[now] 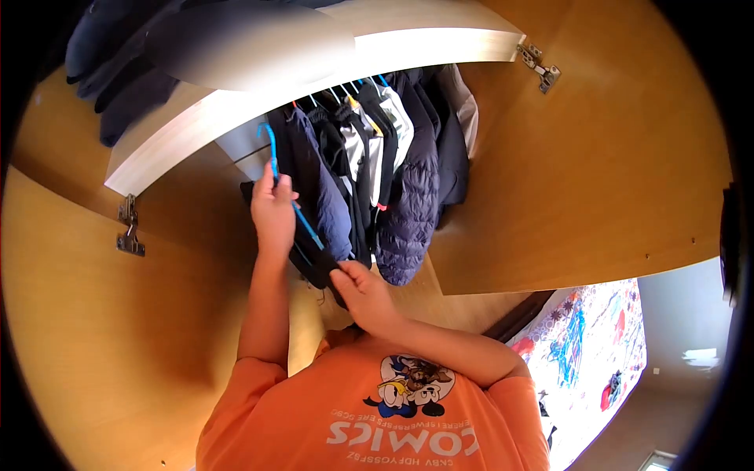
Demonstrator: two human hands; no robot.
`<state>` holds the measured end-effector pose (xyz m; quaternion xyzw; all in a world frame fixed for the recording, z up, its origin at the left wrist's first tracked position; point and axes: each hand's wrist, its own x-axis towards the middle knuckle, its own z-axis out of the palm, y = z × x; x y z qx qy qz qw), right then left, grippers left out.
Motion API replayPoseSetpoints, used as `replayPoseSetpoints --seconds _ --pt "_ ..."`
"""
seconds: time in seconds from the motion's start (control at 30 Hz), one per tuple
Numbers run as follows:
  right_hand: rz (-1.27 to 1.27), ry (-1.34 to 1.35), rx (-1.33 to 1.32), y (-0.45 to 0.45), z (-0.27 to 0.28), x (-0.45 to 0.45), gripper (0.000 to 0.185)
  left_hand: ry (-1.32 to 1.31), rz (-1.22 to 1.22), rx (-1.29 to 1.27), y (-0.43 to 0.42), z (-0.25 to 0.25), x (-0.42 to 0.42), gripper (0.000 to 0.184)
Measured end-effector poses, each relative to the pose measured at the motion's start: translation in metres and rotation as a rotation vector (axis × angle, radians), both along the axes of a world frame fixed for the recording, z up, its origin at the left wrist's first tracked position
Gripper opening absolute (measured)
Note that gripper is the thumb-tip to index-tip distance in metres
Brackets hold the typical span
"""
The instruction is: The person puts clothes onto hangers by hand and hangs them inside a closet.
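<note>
My left hand (pixel 273 210) is closed around the upper part of a blue clothes hanger (pixel 307 225), with its hook pointing up past my fingers. A black garment (pixel 312 263) hangs about the hanger's lower end; its kind cannot be made out. My right hand (pixel 367 297) pinches the black garment near the hanger's lower right end. Just behind my hands, a dark blue jacket (pixel 323 184) hangs among several other clothes. Part of the black garment is hidden behind my left wrist and right hand.
Jackets, including a dark puffer jacket (pixel 410 206), hang inside the wardrobe. A pale shelf edge (pixel 440 45) runs overhead, with dark folded clothes (pixel 129 78) above it. Open wooden doors (pixel 597 180) flank me. A patterned bedspread (pixel 593 345) lies at the right.
</note>
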<state>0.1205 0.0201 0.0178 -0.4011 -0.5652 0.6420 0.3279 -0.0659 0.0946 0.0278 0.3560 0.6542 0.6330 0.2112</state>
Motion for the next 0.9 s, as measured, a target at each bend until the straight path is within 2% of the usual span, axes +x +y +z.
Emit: replayPoseSetpoints --seconds 0.07,0.13,0.2,0.33,0.4,0.43,0.47,0.53,0.63,0.9 --pt "0.092 0.124 0.054 0.006 -0.013 -0.019 0.030 -0.080 0.013 0.008 0.011 0.010 -0.014 0.035" --pt "0.151 0.093 0.040 0.014 -0.002 -0.022 0.034 -0.057 0.007 0.025 0.026 0.013 -0.030 0.034" --pt "0.161 -0.015 0.326 0.024 0.000 -0.019 0.036 -0.037 -0.003 0.036 0.043 0.016 -0.043 0.034" --pt "0.210 -0.061 0.181 0.044 -0.015 -0.003 0.024 -0.025 0.034 0.016 0.080 0.025 -0.066 0.025" --pt "0.189 -0.067 0.136 0.045 -0.018 0.005 0.019 0.088 0.067 0.010 0.103 0.025 -0.082 0.023" --pt "0.212 -0.093 0.128 0.046 -0.024 0.008 0.018 0.278 0.059 -0.154 0.121 0.010 -0.111 0.027" --pt "0.235 -0.119 0.120 0.047 -0.028 0.010 0.018 0.278 0.053 -0.154 0.140 -0.001 -0.123 0.027" --pt "0.234 -0.133 0.083 0.046 -0.023 0.012 0.018 0.371 0.107 0.233 0.162 -0.008 -0.128 0.021" --pt "0.236 -0.165 0.066 0.050 -0.021 0.014 0.018 0.554 0.150 0.256 0.183 -0.007 -0.134 0.024" --pt "0.209 -0.187 0.104 0.056 -0.031 0.024 0.019 0.533 0.176 0.246 0.227 -0.010 -0.136 0.026"
